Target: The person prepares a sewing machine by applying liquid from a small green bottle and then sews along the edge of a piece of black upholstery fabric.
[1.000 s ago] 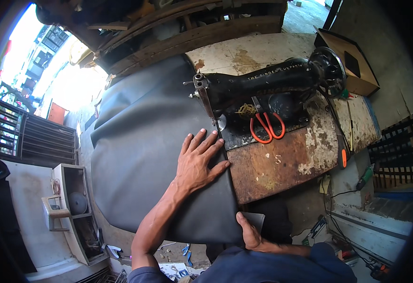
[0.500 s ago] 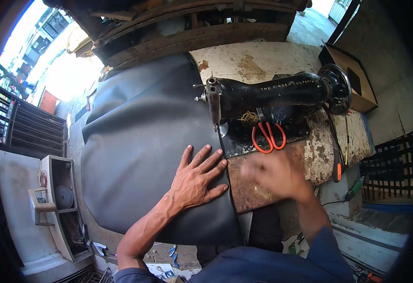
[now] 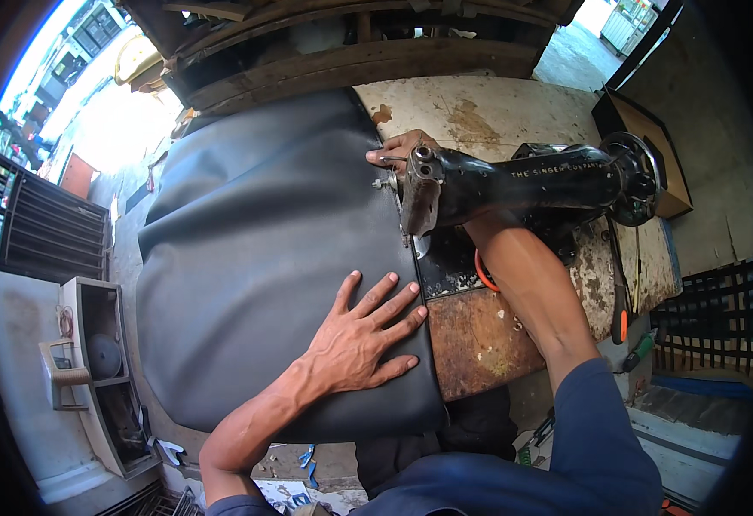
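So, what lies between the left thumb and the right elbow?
In the head view, a narrow margin of black leather-like sheet, then worn brown wooden tabletop.

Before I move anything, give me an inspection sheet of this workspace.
Surface: table worn, stained and patchy.
Job's things: black sheet spread wide with soft folds, its right edge beside the black sewing machine.
Clutter: red-handled scissors, partly hidden by the right forearm; orange-handled tool at the table's right; blue scraps on the floor.
Hands: left hand flat on the sheet, fingers spread; right hand behind the machine's head, partly hidden, grip unclear.
Cables: none distinguishable for certain.
Surroundings: open-fronted cabinet and barred gate left; dark lattice right.
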Demonstrator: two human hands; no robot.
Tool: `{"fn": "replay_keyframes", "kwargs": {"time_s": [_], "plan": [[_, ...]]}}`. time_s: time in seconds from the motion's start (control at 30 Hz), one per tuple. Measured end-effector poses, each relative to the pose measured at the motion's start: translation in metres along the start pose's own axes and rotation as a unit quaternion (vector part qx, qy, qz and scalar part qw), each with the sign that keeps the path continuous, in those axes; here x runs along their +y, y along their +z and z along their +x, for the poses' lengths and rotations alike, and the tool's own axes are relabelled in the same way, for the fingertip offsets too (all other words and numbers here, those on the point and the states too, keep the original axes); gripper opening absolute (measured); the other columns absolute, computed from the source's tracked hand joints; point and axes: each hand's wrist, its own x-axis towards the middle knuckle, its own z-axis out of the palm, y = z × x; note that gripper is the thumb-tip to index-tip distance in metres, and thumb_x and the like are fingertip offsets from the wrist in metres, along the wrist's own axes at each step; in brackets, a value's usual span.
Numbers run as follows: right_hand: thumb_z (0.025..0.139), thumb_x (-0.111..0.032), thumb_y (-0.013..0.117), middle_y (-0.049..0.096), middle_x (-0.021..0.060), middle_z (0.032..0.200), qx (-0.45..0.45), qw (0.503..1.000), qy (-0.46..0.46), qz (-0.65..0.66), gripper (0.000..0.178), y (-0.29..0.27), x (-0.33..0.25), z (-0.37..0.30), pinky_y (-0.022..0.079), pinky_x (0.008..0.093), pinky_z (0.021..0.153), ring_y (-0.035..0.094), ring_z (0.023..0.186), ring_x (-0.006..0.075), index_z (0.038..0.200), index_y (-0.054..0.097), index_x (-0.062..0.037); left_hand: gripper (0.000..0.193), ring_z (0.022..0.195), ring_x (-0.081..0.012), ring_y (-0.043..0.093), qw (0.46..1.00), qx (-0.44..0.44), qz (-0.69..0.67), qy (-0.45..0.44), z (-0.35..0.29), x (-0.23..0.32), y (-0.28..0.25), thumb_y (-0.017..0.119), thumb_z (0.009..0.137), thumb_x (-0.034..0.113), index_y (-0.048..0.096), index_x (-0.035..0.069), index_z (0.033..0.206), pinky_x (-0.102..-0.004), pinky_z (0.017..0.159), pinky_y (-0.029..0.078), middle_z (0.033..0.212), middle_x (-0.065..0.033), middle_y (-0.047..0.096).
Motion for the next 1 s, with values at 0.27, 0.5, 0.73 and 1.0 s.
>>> {"fn": "replay_keyframes", "kwargs": {"time_s": [0.27, 0.5, 0.73, 1.0], "plan": [[0.09, -0.041, 0.078, 0.067, 0.0085, 0.065, 0.063, 0.939, 0.326, -0.091, 0.039, 0.009, -0.021, 0.022, 0.051, 0.0358, 0.068, 0.065, 0.065, 0.0172, 0.09, 0.079, -0.0023, 0.066, 0.153, -0.0335, 0.031, 1.0, -0.007, -0.001, 0.015, 0.008, -0.01, -0.003, 0.057, 0.097, 0.057, 0.053, 0.018, 0.15, -0.0668, 0.123, 0.015, 0.163, -0.0096, 0.041], [0.09, -0.033, 0.08, 0.07, 0.0099, 0.068, 0.137, 0.928, 0.326, -0.12, 0.036, 0.022, -0.012, 0.041, 0.053, 0.0334, 0.058, 0.064, 0.055, 0.015, 0.106, 0.079, -0.0012, 0.07, 0.155, -0.034, 0.028, 1.0, -0.008, -0.001, 0.004, 0.019, -0.03, -0.005, 0.067, 0.09, 0.055, 0.054, 0.022, 0.15, -0.0642, 0.126, 0.01, 0.163, -0.0086, 0.041], [0.092, -0.031, 0.079, 0.067, 0.0079, 0.062, 0.133, 0.924, 0.353, -0.064, 0.035, 0.006, -0.013, 0.053, 0.052, 0.0325, 0.051, 0.063, 0.051, 0.0136, 0.108, 0.078, 0.0, 0.07, 0.148, -0.0362, 0.037, 1.0, 0.017, -0.013, 0.021, 0.04, -0.046, -0.013, 0.073, 0.087, 0.051, 0.058, 0.02, 0.147, -0.0648, 0.125, 0.015, 0.14, -0.0155, 0.053], [0.093, -0.03, 0.078, 0.065, 0.0088, 0.06, 0.145, 0.928, 0.342, -0.033, 0.033, 0.005, 0.001, 0.072, 0.052, 0.0312, 0.045, 0.062, 0.049, 0.0139, 0.105, 0.078, 0.0015, 0.064, 0.148, -0.0369, 0.037, 1.0, -0.013, -0.013, 0.023, 0.05, -0.065, -0.021, 0.068, 0.091, 0.053, 0.058, 0.02, 0.145, -0.0676, 0.123, 0.016, 0.143, -0.0149, 0.052]]}}
